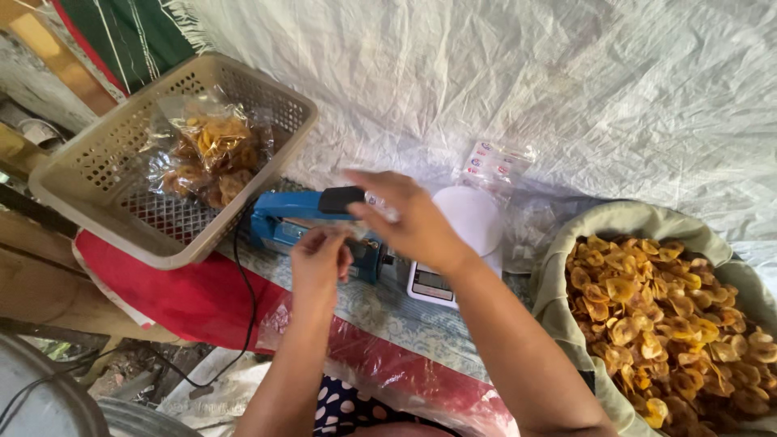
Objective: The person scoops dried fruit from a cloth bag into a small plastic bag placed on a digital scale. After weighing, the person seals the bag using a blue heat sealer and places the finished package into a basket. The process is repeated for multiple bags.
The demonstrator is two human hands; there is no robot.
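Observation:
A blue heat sealer (283, 222) with a black handle (341, 199) sits in front of me. My right hand (405, 218) rests on the handle end of the sealer. My left hand (320, 260) pinches the edge of a clear plastic bag (348, 232) at the sealer's jaw; most of the bag is hidden behind my hands.
A beige plastic basket (97, 174) at left holds sealed bags of yellow chips (212, 150). A large sack of loose chips (664, 316) lies at right. A white digital scale (461, 235) and a stack of empty bags (495, 162) lie behind the sealer. White tarp covers the back.

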